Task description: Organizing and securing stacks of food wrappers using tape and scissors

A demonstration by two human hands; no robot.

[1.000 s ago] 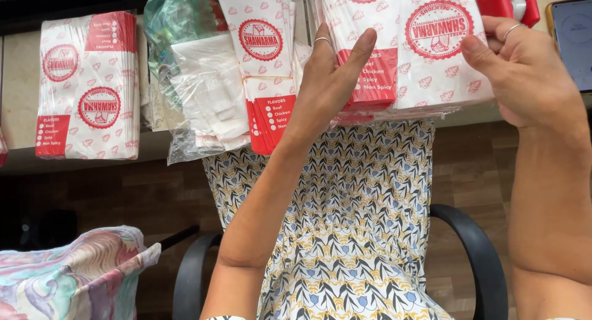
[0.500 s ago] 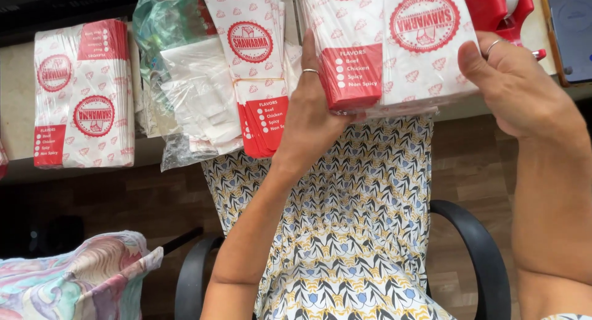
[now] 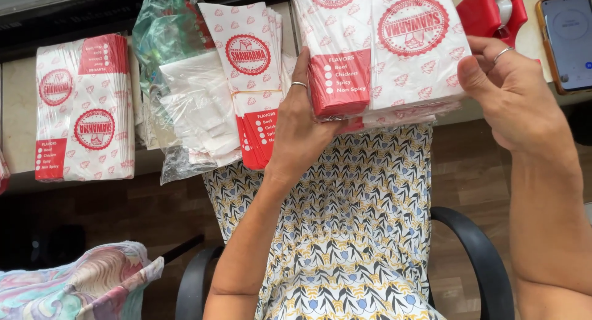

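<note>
Both my hands hold one thick stack of white paper bags (image 3: pixel 394 55) with red printed round marks and red panels, at the table's near edge. My left hand (image 3: pixel 302 129) grips the stack's left side from below, a ring on one finger. My right hand (image 3: pixel 518 98) clasps the stack's right edge, also with a ring. A second, thinner bundle of the same bags (image 3: pixel 250 73), bound by a rubber band, lies just left of my left hand.
A third stack of bags (image 3: pixel 83 110) lies at the far left of the table (image 3: pixel 18 98). A clear plastic bag (image 3: pixel 179 98) of white sheets lies between the stacks. A red tape dispenser (image 3: pixel 493 12) and a phone (image 3: pixel 570 39) sit at the right. Chair armrests (image 3: pixel 481 252) flank my lap.
My hands have closed around the big stack and pulled it nearer to me and squared it; my left hand moved from a raised open reach to gripping its lower left side.
</note>
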